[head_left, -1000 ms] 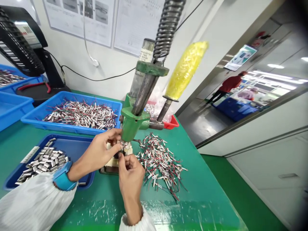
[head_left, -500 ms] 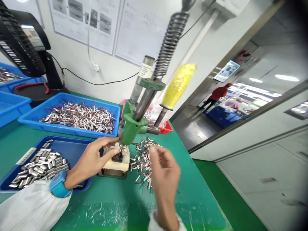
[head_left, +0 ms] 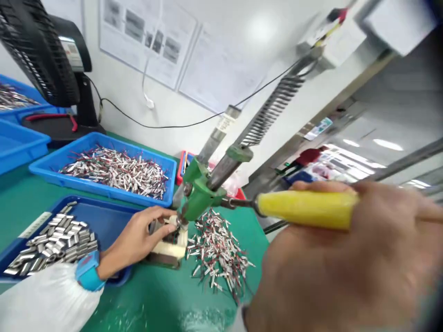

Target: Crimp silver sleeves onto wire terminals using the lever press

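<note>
Right hand [head_left: 332, 267] around the yellow handle [head_left: 306, 207] of a green press [head_left: 200, 196], left hand [head_left: 143, 235] at its tip

One press leans across the middle of the view, with one spring [head_left: 273, 108] along its upper part and one lever ending in the yellow handle. The handle lies inside the right hand, whose fingers are wrapped around it; that hand is blurred and close to the camera. The press's lower tip is at the left hand's fingertips, over one cream block [head_left: 171, 250]. Thumb and forefinger stand apart on either side of the tip; whether they pinch a small part there cannot be told. One turquoise band [head_left: 89, 272] circles the left wrist.

Right of the block, one pile of wired pieces [head_left: 221, 249], too many to count, lies on the green surface [head_left: 162, 297]. Left of the left hand, one dark blue tray [head_left: 104, 216] holds dozens of metal sleeves [head_left: 65, 237]. Behind it, one blue bin [head_left: 104, 188] bears a heap of more wired pieces, and parts of two other blue bins [head_left: 17, 147] show at the far left, near one black fan [head_left: 34, 50].

One red container [head_left: 240, 194] is partly hidden behind the press. Two sheets [head_left: 145, 32] hang on the wall [head_left: 121, 108]. Through the opening at right, one person in dark red [head_left: 306, 159] bends forward.
</note>
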A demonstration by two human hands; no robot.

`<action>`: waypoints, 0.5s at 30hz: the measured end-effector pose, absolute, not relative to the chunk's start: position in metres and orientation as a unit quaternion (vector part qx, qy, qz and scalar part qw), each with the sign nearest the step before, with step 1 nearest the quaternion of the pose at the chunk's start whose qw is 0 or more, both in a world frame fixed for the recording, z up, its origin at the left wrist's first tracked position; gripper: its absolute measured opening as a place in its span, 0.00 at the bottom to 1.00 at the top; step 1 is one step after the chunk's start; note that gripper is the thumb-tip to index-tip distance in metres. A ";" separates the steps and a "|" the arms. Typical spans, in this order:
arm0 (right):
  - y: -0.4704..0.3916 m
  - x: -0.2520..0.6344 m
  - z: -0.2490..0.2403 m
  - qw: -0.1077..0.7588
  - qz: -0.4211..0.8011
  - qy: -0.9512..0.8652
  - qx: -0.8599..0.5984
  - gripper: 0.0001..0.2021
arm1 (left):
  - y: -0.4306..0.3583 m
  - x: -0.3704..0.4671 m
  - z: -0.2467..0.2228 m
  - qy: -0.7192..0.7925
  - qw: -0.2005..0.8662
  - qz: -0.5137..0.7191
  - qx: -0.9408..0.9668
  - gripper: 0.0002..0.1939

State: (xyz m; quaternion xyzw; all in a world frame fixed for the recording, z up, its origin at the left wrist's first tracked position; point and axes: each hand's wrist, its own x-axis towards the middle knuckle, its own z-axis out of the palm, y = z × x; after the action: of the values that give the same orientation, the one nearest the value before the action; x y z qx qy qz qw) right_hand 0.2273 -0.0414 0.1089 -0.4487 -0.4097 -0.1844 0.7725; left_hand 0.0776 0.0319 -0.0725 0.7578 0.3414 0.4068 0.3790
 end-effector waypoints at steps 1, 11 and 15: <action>-0.042 0.232 0.107 0.760 -0.175 -0.440 -0.445 0.04 | 0.032 0.078 -0.073 0.347 0.376 0.408 0.756 0.17; 0.005 0.328 -0.041 0.456 -0.035 -0.484 -0.746 0.22 | 0.030 0.080 -0.073 0.365 0.377 0.405 0.748 0.17; 0.023 0.322 -0.096 0.330 -0.017 -0.501 -0.800 0.07 | 0.033 0.080 -0.077 0.377 0.355 0.404 0.754 0.18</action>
State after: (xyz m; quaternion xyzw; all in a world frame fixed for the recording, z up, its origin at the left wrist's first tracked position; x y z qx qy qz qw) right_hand 0.3215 0.0230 -0.0963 -0.8000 -0.5006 -0.0167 0.3304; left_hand 0.0801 0.0327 -0.0775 0.7543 0.3770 0.4037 0.3547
